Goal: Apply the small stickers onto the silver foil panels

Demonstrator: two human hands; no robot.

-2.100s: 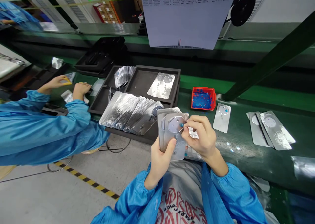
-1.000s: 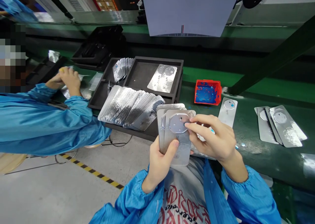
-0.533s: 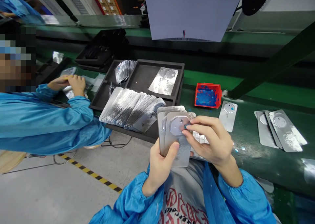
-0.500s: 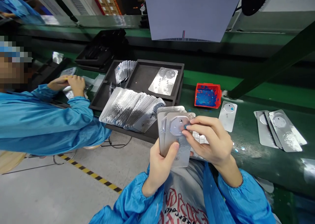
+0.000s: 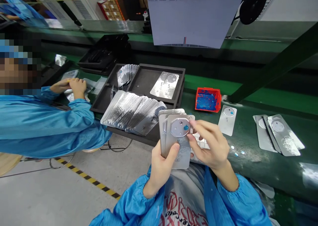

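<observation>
Two hands in blue sleeves work close together near the bottom middle of the view. The left hand (image 5: 162, 163) grips a small stack of silver plates (image 5: 175, 136) from below, with the thumb pressed on the front plate and the other fingers curled behind the stack. The stack stands nearly upright, just above the person's lap and in front of the edge of the green bench (image 5: 248, 156). The front plate has a raised shape with eight sides near its top, and a little blue dot (image 5: 185, 127) sits on that shape. The right hand (image 5: 211, 144) is at the right side of the stack, with its fingers bent and their tips touching the right edge of the front plate, just beside the blue dot. You cannot tell if this hand pinches anything small. A white strip with small bumps (image 5: 201, 143) shows under the right hand. Behind the stack, a long row of silver plates (image 5: 131, 111) leans like fallen dominoes on a black tray (image 5: 146, 83). One more silver plate (image 5: 166, 85) lies flat in the tray. A red box (image 5: 207, 99) with blue stuff inside stands on the bench to the right of the tray. A single plate (image 5: 227, 120) lies beside the red box, and a few more plates (image 5: 277, 135) lie farther right. At the left, another person in a blue coat has both hands (image 5: 71, 86) pressed together on the bench.
</observation>
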